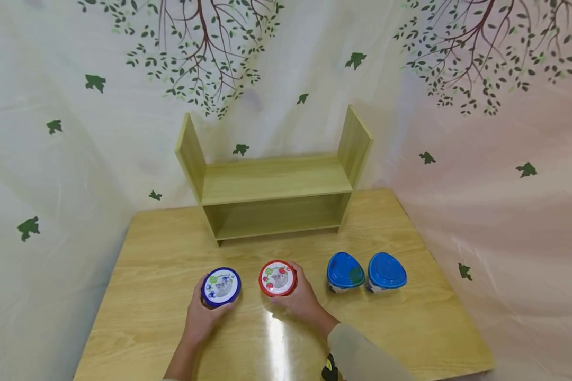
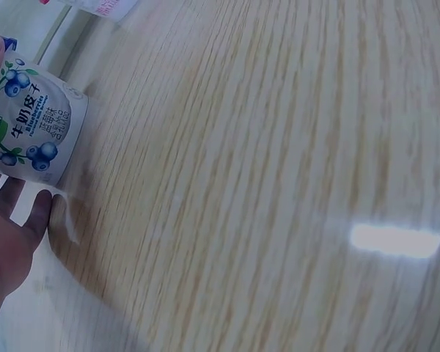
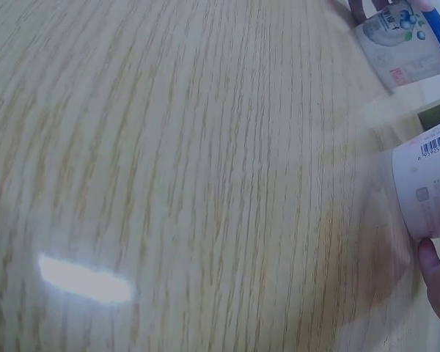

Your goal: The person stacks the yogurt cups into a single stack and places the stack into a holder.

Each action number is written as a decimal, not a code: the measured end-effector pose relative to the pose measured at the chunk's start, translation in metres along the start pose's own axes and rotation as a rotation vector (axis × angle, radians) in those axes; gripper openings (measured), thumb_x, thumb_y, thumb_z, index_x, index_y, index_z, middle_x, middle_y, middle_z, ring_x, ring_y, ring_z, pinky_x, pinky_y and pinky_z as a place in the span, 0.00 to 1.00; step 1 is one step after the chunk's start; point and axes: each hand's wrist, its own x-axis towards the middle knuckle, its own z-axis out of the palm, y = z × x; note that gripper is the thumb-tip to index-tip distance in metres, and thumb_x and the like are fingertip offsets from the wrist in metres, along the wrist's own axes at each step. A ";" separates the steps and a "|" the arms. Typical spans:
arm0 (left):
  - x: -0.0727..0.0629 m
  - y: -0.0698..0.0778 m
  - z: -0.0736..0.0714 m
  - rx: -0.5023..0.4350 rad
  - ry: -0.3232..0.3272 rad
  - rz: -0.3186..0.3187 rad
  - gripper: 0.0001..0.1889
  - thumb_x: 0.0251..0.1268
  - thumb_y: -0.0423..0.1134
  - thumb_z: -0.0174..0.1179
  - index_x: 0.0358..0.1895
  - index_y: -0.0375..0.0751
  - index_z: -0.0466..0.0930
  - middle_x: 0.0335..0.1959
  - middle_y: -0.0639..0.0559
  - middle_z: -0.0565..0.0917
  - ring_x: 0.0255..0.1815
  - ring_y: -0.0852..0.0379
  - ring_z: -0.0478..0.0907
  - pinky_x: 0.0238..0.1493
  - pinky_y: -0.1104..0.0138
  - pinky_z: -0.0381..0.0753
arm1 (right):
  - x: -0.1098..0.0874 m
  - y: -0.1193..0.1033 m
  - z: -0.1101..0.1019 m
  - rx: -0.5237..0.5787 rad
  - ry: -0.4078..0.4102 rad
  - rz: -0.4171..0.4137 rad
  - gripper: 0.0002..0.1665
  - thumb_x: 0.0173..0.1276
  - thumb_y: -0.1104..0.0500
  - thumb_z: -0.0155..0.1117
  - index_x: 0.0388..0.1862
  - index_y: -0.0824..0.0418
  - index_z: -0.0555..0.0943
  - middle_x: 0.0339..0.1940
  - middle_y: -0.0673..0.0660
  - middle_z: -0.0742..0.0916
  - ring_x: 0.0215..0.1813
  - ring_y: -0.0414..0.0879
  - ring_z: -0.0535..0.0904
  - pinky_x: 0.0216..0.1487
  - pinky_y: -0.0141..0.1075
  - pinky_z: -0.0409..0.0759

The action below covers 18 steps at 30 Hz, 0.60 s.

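My left hand (image 1: 202, 316) grips a blue-rimmed yogurt cup (image 1: 221, 287) from its left and near side, fingers and thumb curled round it. Blueberries are printed on its white wall, seen on the cup (image 2: 37, 121) in the left wrist view. To the right, my right hand (image 1: 302, 299) holds a red-rimmed yogurt cup (image 1: 277, 278) round its right side. A barcode shows on the wall of this red-rimmed cup (image 3: 429, 180) in the right wrist view. Both cups are upright, a short gap apart. Whether their bases touch the table I cannot tell.
Two blue-lidded tubs (image 1: 345, 271) (image 1: 386, 271) stand side by side right of my right hand. A two-level wooden shelf (image 1: 276, 180) stands at the back of the wooden table (image 1: 152, 254). Behind it hangs a leaf-patterned cloth (image 1: 291, 58).
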 end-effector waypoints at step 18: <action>-0.002 -0.002 0.001 0.001 0.009 -0.016 0.58 0.41 0.37 0.84 0.78 0.40 0.57 0.74 0.36 0.66 0.75 0.43 0.59 0.75 0.47 0.55 | 0.000 -0.002 0.001 -0.038 0.026 0.008 0.65 0.46 0.52 0.88 0.77 0.56 0.58 0.66 0.61 0.77 0.66 0.58 0.74 0.64 0.54 0.76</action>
